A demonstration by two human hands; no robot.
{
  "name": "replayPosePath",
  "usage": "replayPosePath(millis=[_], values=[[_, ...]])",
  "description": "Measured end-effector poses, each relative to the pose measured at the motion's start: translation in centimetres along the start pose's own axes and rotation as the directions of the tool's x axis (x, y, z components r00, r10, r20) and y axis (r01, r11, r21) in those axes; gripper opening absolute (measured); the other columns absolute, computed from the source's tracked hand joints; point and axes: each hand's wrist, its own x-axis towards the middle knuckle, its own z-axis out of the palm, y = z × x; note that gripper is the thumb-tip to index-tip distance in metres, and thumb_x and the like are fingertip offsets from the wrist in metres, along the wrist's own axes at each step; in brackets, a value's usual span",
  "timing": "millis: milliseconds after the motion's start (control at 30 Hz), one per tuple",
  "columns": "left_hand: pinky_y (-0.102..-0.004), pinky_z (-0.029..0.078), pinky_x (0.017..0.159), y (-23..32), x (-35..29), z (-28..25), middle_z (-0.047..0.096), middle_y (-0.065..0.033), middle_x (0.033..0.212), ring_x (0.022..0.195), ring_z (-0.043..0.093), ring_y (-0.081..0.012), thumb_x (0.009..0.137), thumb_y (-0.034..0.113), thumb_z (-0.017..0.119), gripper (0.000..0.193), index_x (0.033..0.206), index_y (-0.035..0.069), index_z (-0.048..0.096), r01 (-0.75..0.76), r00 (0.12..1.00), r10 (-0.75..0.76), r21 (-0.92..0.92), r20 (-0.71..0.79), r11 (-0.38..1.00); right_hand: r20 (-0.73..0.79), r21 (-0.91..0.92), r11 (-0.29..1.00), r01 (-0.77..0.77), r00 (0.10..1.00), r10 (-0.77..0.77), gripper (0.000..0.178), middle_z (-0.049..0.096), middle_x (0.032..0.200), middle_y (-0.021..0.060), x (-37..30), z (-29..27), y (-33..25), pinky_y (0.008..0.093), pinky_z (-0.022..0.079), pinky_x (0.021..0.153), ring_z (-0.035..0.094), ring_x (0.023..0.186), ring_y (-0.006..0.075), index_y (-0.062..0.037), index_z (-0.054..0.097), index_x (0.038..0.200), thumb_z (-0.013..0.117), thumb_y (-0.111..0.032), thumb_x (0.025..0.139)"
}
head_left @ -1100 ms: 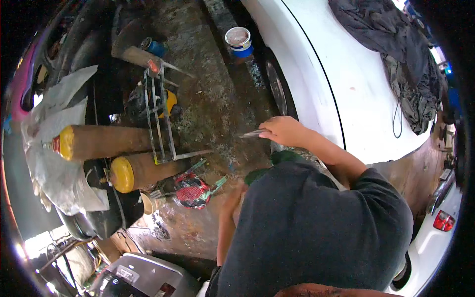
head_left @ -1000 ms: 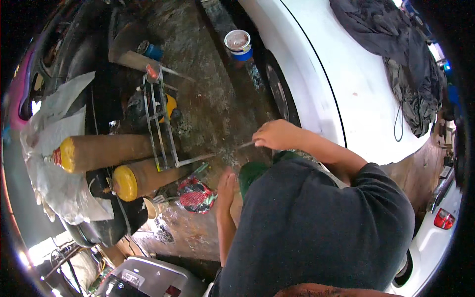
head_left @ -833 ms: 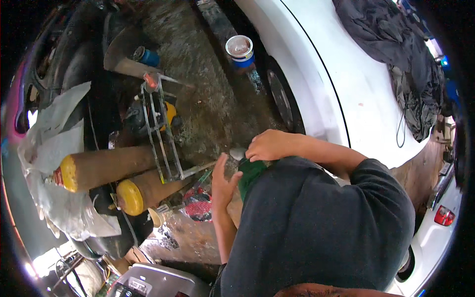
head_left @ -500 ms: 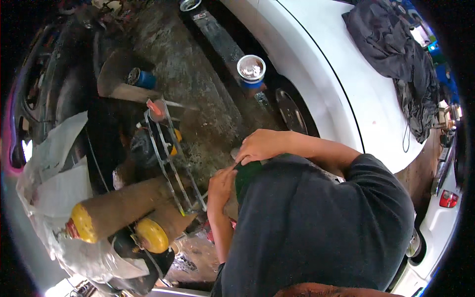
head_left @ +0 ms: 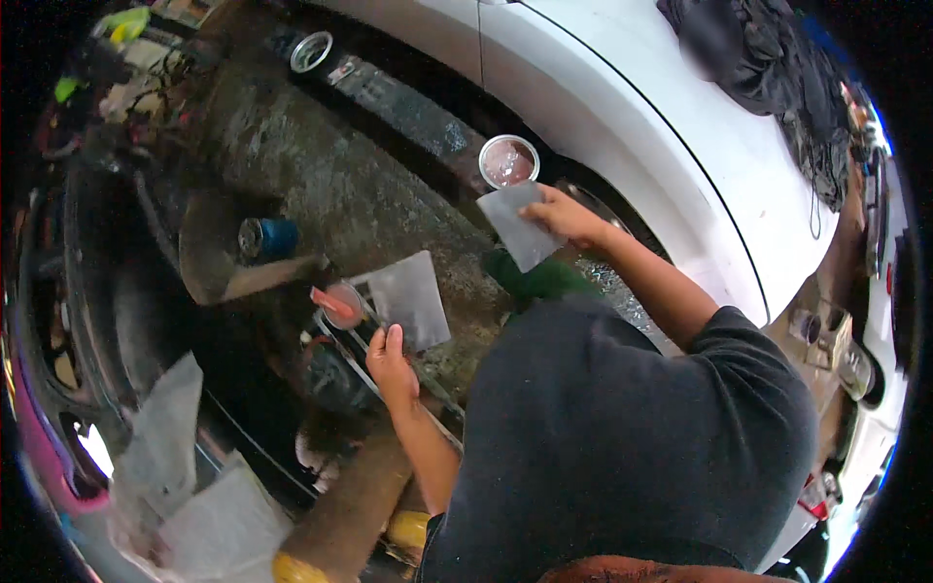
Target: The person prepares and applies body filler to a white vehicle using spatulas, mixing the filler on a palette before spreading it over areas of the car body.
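Observation:
A grey sheet of sandpaper (head_left: 413, 291) is held flat by its lower edge in my left hand (head_left: 392, 364), with the thumb on top. My right hand (head_left: 571, 222) pinches a second, smaller grey piece of sandpaper (head_left: 515, 223) at its right side, beside the white car. Just beyond that piece stands a round tin (head_left: 508, 162) with pinkish contents. Close to the left hand's sheet, a round lid (head_left: 340, 305) bearing pink paste and a pink spreader (head_left: 328, 302) rests on a metal stand (head_left: 360, 364).
The white car's fender (head_left: 622, 107) runs along the right, with black cloth (head_left: 812, 136) on it. Another tin (head_left: 311, 52) stands farther off. At left are a blue can (head_left: 269, 238), pale plastic sheeting (head_left: 219, 515) and a brown gas cylinder (head_left: 355, 505).
My hands were close together in front of my body. They have moved apart, the right one forward and right, the left one slightly left, and each now shows a grey sheet.

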Motion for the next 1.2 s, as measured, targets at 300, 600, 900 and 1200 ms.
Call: replayPosePath(millis=[300, 600, 900, 1200], values=[[-0.0443, 0.045, 0.102, 6.0, 14.9, 6.7, 0.053, -0.0095, 0.134, 0.121, 0.054, -0.0268, 0.081, -0.005, 0.061, 0.068, 0.145, 0.006, 0.040, 0.116, 0.970, -0.018, -0.395, 0.242, 0.911, -0.276, 0.537, 0.835, -0.117, 0.912, 0.305, 0.039, 0.068, 0.109, 0.0119, 8.1, -8.9, 8.8, 0.0391, 0.055, 0.084, 0.067, 0.094, 0.0241, -0.0022, 0.058, 0.125, 0.063, -0.006, 0.086], [-0.0422, 0.042, 0.105, 13.1, 25.2, 14.5, 0.051, -0.0104, 0.138, 0.123, 0.052, -0.0264, 0.091, -0.001, 0.057, 0.060, 0.147, 0.006, 0.037, 0.215, 0.870, -0.049, -0.288, 0.490, 0.933, -0.474, 0.635, 0.771, -0.039, 0.769, 0.429, 0.032, 0.064, 0.101, 0.0038, 10.1, -9.5, 10.2, 0.0370, 0.052, 0.075, 0.063, 0.091, 0.0181, -0.0089, 0.056, 0.116, 0.064, -0.015, 0.086], [-0.0414, 0.046, 0.101, 18.5, 35.0, 24.7, 0.055, -0.0096, 0.134, 0.119, 0.056, -0.0247, 0.102, 0.025, 0.057, 0.046, 0.140, 0.003, 0.046, 0.338, 0.613, -0.254, 0.042, 0.748, 0.940, -0.638, 0.721, 0.683, 0.119, 0.498, 0.587, 0.042, 0.067, 0.103, 0.0133, 12.2, -3.3, 11.2, 0.0413, 0.062, 0.063, 0.070, 0.085, 0.0278, -0.0043, 0.054, 0.124, 0.065, -0.010, 0.084], [-0.0365, 0.048, 0.095, 21.2, 44.8, 31.3, 0.059, -0.0103, 0.127, 0.110, 0.060, -0.0216, 0.096, 0.009, 0.063, 0.044, 0.136, 0.002, 0.047, -0.102, 0.287, -0.328, 0.369, 0.900, 0.924, -0.902, 0.393, 0.880, -0.268, 0.072, 0.425, 0.040, 0.070, 0.102, 0.0233, 20.2, 2.2, 10.5, 0.0451, 0.056, 0.078, 0.070, 0.084, 0.0374, -0.0073, 0.065, 0.120, 0.063, -0.014, 0.080]])
